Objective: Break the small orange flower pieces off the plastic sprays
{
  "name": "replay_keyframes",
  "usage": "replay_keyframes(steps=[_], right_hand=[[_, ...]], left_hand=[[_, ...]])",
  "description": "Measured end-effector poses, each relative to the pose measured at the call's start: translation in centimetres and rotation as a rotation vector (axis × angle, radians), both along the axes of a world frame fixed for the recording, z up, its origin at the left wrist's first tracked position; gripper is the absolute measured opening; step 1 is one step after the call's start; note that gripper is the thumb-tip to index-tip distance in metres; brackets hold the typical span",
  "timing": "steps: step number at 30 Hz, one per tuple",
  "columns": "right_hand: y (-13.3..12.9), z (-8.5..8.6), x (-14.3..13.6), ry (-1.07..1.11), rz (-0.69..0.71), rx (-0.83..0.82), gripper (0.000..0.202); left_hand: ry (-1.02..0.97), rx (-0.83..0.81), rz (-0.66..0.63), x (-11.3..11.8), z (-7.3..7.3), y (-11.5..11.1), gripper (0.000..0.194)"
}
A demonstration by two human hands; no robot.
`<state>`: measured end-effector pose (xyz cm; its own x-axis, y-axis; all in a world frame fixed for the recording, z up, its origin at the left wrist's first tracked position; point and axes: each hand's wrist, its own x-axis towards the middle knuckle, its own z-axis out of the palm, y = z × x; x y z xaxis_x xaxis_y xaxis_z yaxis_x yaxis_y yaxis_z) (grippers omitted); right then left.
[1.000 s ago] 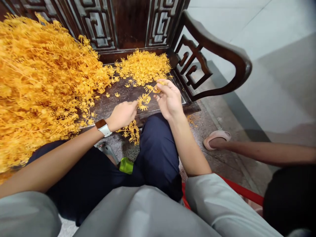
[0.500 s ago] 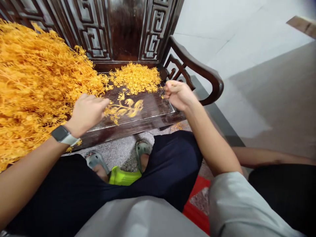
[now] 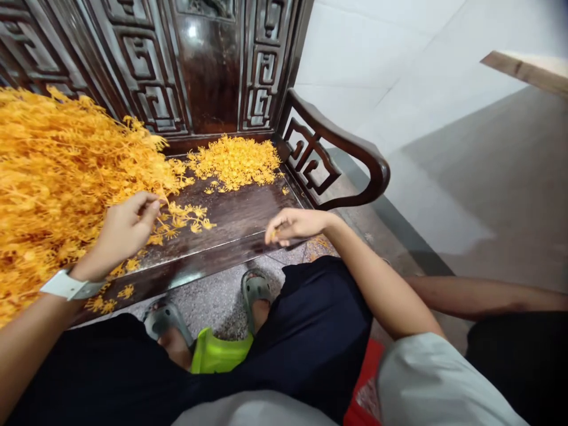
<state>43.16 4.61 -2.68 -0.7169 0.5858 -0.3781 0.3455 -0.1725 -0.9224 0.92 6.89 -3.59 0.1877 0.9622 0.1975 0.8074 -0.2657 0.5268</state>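
Observation:
My left hand [image 3: 128, 229], with a white watch band at the wrist, pinches the stem end of an orange plastic flower sprig [image 3: 180, 222]. The sprig's small spidery heads spread to the right over the dark wooden bench seat [image 3: 235, 207]. At the front edge of the seat, my right hand [image 3: 302, 225] has its fingers curled around a small orange piece [image 3: 273, 235], only partly visible. Left of and behind my left hand rises a large heap of orange sprigs [image 3: 66, 160]. A smaller pile of loose orange flower heads [image 3: 242, 161] lies at the back right of the seat.
The bench has a carved backrest [image 3: 213, 77] and a curved armrest [image 3: 350, 148] on the right. Below me are a bright green plastic stool [image 3: 222, 352] and my clogs [image 3: 257, 290]. Another person's arm [image 3: 479, 296] reaches in at the right. Orange bits [image 3: 320, 241] lie on the floor.
My right hand has moved from beside the small pile and armrest toward the seat's front edge. My left hand has shifted left with its sprig. The view has tilted slightly upward.

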Motion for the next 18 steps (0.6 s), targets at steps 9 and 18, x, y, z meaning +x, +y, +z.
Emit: replay_keyframes(steps=[9, 18], right_hand=[[2.9, 0.9, -3.2, 0.502, -1.142, -0.12, 0.029], [1.8, 0.2, -4.6, 0.298, -0.752, 0.244, 0.051]], left_hand=[[-0.056, -0.053, -0.184, 4.8, 0.3, 0.1, 0.03], [-0.015, 0.0, -0.464, 8.2, -1.5, -2.1, 0.038]])
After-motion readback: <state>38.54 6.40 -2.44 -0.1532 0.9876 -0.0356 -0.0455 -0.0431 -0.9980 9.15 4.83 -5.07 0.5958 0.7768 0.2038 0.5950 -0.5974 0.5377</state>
